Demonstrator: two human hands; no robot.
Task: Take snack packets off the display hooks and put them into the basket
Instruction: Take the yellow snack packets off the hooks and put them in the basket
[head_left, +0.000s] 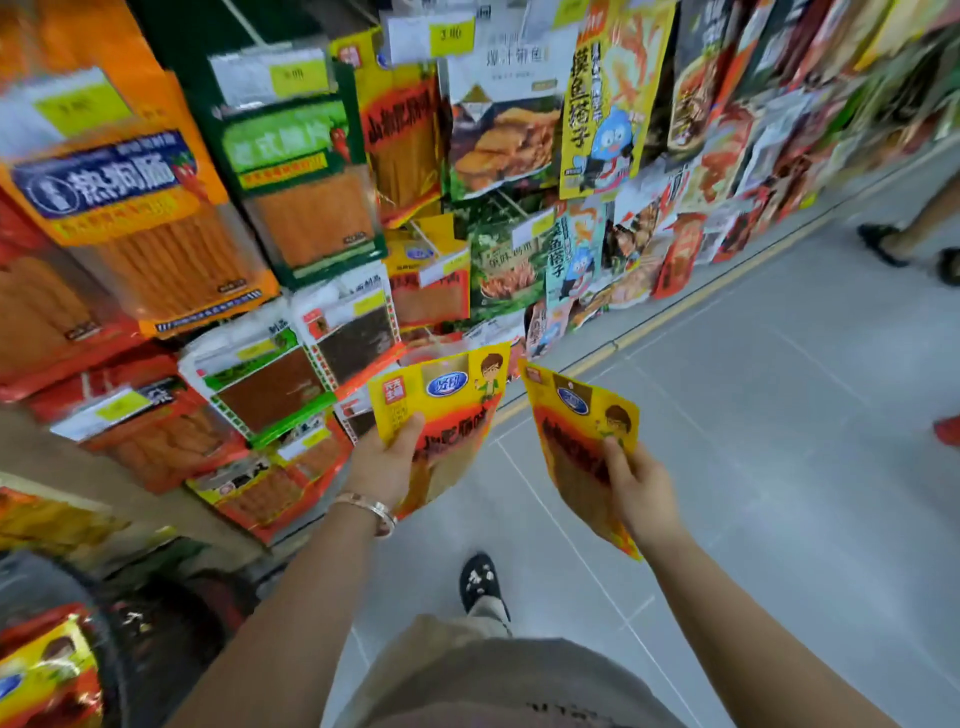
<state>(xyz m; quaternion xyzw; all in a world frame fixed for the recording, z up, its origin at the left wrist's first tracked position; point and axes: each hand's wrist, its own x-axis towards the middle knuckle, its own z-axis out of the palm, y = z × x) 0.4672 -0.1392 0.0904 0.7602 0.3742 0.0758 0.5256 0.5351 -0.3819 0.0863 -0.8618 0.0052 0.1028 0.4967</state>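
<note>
A: Two in hand?
B: Yes. Left hand (387, 462) fingers (410, 428) pinch left packet (441, 410); right hand (641, 491) fingers (618, 457) pinch right packet (576, 426). Both packets stick up past the fingers, apart, just right of the hung snacks (306, 208).

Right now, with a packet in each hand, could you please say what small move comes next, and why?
Probably lower the left hand and drop the left packet into what looks like the basket at lower left. Both packets are already taken down; the right hand grips the right packet and can follow.
</note>
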